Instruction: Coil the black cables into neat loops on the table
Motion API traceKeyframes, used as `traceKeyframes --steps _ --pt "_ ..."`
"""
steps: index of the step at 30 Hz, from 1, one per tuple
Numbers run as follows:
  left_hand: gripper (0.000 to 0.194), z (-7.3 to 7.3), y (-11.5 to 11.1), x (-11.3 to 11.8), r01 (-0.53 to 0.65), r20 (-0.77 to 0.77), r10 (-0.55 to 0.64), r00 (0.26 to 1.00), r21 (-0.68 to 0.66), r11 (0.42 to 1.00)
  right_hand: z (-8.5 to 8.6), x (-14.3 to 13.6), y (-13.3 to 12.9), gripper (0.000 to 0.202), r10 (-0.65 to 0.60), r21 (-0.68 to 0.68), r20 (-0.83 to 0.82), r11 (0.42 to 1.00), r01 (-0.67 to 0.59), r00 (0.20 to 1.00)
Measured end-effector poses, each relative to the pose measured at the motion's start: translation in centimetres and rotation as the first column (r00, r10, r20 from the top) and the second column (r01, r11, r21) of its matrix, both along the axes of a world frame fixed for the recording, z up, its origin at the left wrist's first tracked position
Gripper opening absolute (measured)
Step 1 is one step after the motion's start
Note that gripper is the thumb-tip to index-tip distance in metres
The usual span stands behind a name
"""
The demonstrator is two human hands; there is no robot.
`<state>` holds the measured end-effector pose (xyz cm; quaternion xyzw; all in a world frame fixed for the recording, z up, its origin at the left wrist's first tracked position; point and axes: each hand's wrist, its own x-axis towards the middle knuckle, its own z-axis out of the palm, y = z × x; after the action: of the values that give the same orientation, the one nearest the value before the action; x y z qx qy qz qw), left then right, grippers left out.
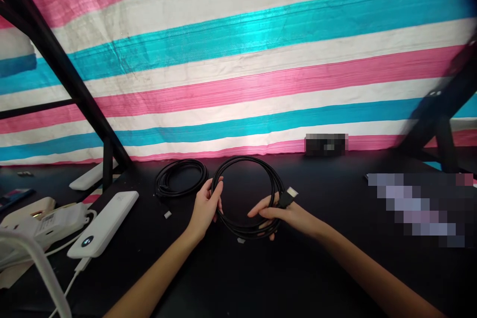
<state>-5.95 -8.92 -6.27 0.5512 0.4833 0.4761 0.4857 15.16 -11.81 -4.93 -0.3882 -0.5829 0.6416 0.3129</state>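
A black cable wound into a large loop is held up between my two hands over the black table. My left hand grips the loop's left side, thumb in front and fingers behind. At the lower right of the loop, my right hand is closed round the strands, with a black plug with a pale metal tip sticking out above it. Left of my left hand lies a second coiled black cable on the table, its own small connector pointing toward me.
A white power bank with a white cable, a power strip and another white device lie at the left. A dark box stands at the back, before striped sheeting. Black slanted frame bars rise at both sides.
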Motion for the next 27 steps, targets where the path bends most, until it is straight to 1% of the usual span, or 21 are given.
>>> traceKeyframes --steps 2,4,9,12,14,16,17,20,22,24,27 --pt "0.051 -0.1 0.0 0.0 -0.002 -0.017 0.002 1.000 0.006 1.000 0.0 -0.2 0.1 0.033 -0.067 -0.013 0.022 0.998 0.068 0.997" --pt "0.049 0.1 -0.1 0.1 -0.005 -0.013 0.005 1.000 -0.005 1.000 -0.1 -0.4 0.2 0.037 -0.130 0.007 0.044 0.991 0.130 0.990" --pt "0.043 0.4 -0.3 0.4 0.001 0.031 0.001 1.000 -0.060 0.998 -0.5 -0.7 0.8 0.040 -0.280 0.066 0.086 0.959 0.275 0.956" --pt "0.040 0.2 -0.3 0.4 0.036 0.081 -0.028 0.996 -0.105 0.994 -0.7 -0.6 1.2 0.043 -0.385 0.123 0.108 0.920 0.372 0.917" --pt "0.043 0.0 -0.2 0.4 0.081 0.099 -0.067 0.993 -0.151 0.985 -0.7 -0.5 1.3 0.044 -0.459 0.159 0.129 0.884 0.439 0.879" --pt "0.045 -0.3 -0.1 0.3 0.107 0.086 -0.093 0.992 -0.182 0.977 -0.7 -0.3 1.4 0.045 -0.512 0.163 0.144 0.856 0.490 0.847" --pt "0.044 -0.4 0.0 0.2 0.098 0.063 -0.088 0.994 -0.185 0.978 -0.7 -0.2 1.5 0.045 -0.532 0.156 0.142 0.845 0.512 0.835" --pt "0.043 -0.5 0.2 0.0 0.029 -0.042 -0.037 0.998 -0.184 0.983 -0.5 0.0 1.4 0.044 -0.554 0.129 0.087 0.830 0.542 0.828" --pt "0.042 -0.4 0.2 -0.1 0.006 -0.093 -0.024 0.995 -0.190 0.982 -0.5 0.0 1.4 0.044 -0.531 0.111 0.014 0.843 0.527 0.847" --pt "0.041 -0.2 0.1 -0.1 0.012 -0.120 -0.035 0.992 -0.191 0.982 -0.4 0.0 1.4 0.043 -0.488 0.073 -0.069 0.867 0.493 0.870" --pt "0.035 -0.1 0.1 0.1 0.040 -0.142 -0.065 0.988 -0.169 0.985 -0.4 0.1 1.5 0.043 -0.447 -0.001 -0.168 0.892 0.453 0.879"
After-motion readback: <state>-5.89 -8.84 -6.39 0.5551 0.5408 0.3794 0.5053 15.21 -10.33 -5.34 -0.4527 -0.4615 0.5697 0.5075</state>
